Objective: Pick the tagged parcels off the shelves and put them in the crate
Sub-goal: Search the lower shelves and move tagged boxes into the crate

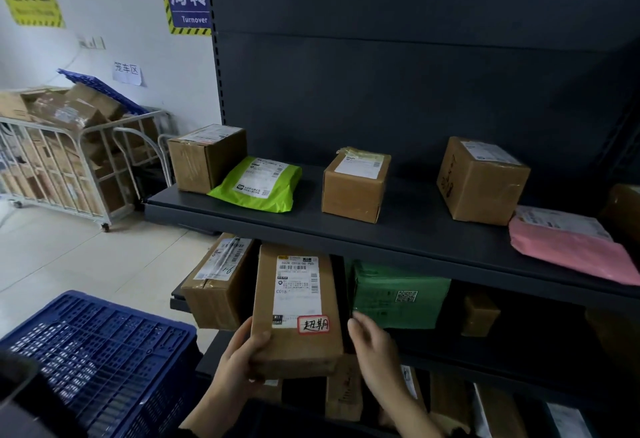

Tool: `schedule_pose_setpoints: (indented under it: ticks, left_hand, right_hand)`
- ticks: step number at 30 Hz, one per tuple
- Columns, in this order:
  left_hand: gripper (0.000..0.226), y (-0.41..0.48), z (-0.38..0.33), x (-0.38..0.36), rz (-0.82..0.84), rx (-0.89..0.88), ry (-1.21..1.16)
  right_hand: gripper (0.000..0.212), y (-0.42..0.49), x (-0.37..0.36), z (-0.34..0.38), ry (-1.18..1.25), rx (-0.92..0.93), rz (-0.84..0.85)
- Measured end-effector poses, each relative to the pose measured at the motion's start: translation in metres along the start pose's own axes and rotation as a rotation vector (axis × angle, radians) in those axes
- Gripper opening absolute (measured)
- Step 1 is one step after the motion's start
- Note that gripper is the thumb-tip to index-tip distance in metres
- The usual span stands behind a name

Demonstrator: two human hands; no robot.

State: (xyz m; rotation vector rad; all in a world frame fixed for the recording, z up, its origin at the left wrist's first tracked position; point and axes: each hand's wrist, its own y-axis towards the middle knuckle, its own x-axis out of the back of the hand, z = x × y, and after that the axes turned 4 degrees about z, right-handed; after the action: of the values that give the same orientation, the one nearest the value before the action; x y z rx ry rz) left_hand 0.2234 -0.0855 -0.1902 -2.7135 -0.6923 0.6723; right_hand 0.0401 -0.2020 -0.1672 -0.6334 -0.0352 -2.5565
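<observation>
The tagged parcel (294, 302), a long brown carton with a white shipping label and a red-bordered handwritten tag (313, 325) at its near right corner, is held out at the front of the middle shelf, its far end under the lip of the upper shelf (346, 229). The left hand (239, 358) grips its near left corner, thumb pressed on the top face and fingers curled underneath. The right hand (372, 344) is just beside the parcel's right edge with fingers loosely extended, holding nothing; whether it touches the carton cannot be told.

Left of the parcel a taped cardboard box (214, 281) sits on the same shelf level, and to its right lies a dark green bag (398, 295) with a QR code. The blue perforated crate (104, 351) is at the near left, beside the left forearm.

On the upper shelf are three brown boxes, a lime green mailer (258, 184) leaning on the leftmost one, and a pink mailer (571, 247) at the right. Far left, a white cage trolley (59, 160) full of cartons is against the wall.
</observation>
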Motion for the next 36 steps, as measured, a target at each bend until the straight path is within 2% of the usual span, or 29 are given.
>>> schedule_pose_setpoints:
  ticks: [2,5,9,12,15,19,23,28,36]
  left_hand:
    - [0.050,-0.004,0.002,0.001,-0.015,-0.010,-0.029]
    - [0.054,-0.010,0.002,0.005,-0.011,-0.018,-0.078]
    - [0.067,-0.012,0.001,0.014,0.007,-0.043,-0.038]
    - [0.077,-0.013,0.001,0.021,0.023,-0.043,-0.001]
    - [0.067,-0.012,0.004,0.026,0.027,-0.008,-0.060]
    - [0.047,-0.006,0.001,0.023,0.038,0.034,-0.117]
    - [0.046,0.000,-0.005,0.020,0.031,0.048,-0.100]
    - [0.046,0.007,-0.008,0.020,0.009,0.075,-0.091]
    - [0.035,0.012,-0.013,0.018,-0.023,0.091,-0.026]
  right_hand:
    - [0.048,0.024,0.008,0.009,-0.257,0.100,-0.150]
    - [0.053,0.066,0.012,0.026,-0.615,0.129,-0.296]
    - [0.067,0.102,0.004,0.023,-0.933,0.075,-0.241]
    - [0.064,0.112,0.004,0.009,-1.134,0.090,-0.195]
    - [0.058,0.107,0.006,0.005,-1.183,0.149,-0.215]
    - [0.065,0.081,0.004,0.011,-1.196,0.176,-0.180]
    - [0.066,0.043,-0.001,0.020,-1.161,0.180,-0.177]
    - [0.076,0.000,-0.008,0.020,-1.134,0.281,-0.220]
    - [0.071,-0.004,-0.012,0.023,-1.109,0.239,-0.229]
